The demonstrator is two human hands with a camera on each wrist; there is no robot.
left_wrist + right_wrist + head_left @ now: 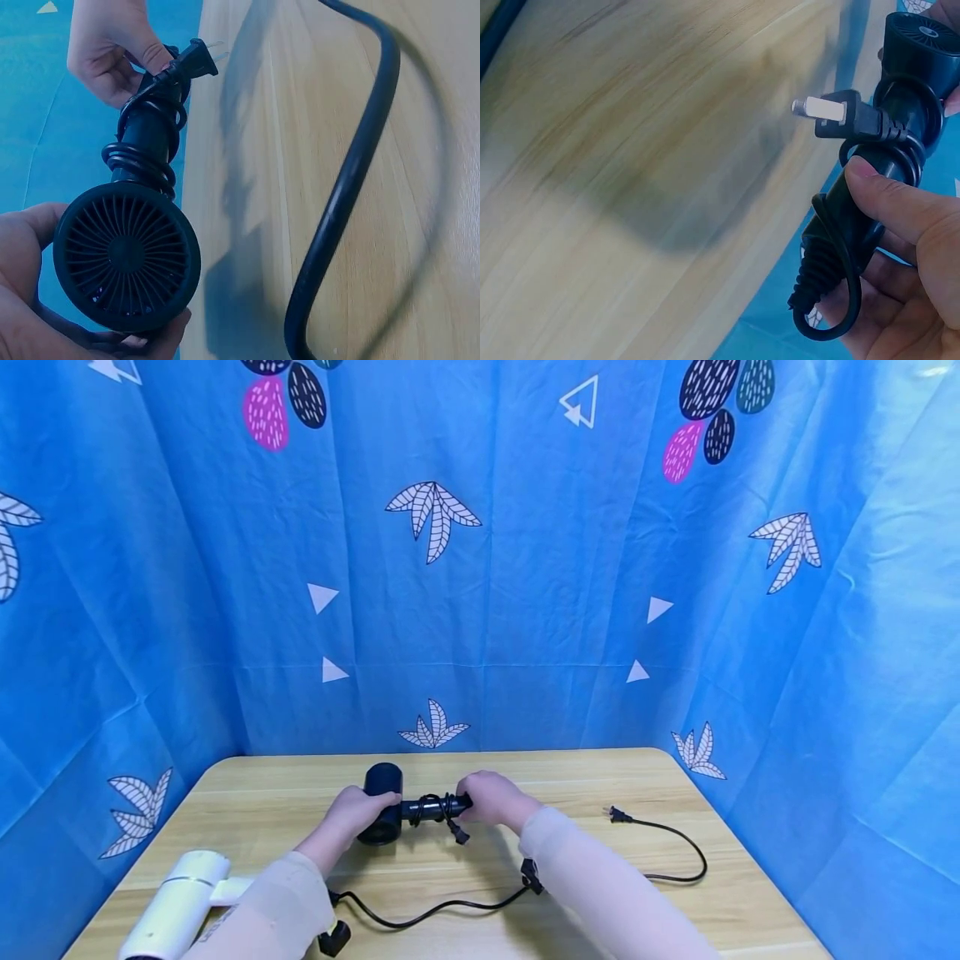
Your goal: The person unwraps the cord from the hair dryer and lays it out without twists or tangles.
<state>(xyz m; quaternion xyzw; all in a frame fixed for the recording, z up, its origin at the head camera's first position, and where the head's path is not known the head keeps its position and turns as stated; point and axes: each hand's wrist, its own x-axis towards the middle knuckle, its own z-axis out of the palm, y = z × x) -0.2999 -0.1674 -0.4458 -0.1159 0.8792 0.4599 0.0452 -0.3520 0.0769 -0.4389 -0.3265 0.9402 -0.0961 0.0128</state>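
Observation:
Both hands hold a black hair dryer (383, 822) above the far half of the table. My left hand (352, 814) grips its barrel; in the left wrist view, fingers (30, 225) curl about the round, slotted air-intake end. On the handle, my right hand (495, 797) pinches with thumb and fingers, as the right wrist view shows. The dryer's own cord (142, 161) is wound around the handle. Its two-pin plug (855, 116) sticks out from the coils.
A white hair dryer (176, 906) lies at the table's near left, partly behind the left sleeve. A black cord (427, 920) runs across the near table under the right arm, ending in a plug (618, 815) at right. Blue patterned cloth (480, 610) surrounds the wooden table (570, 777).

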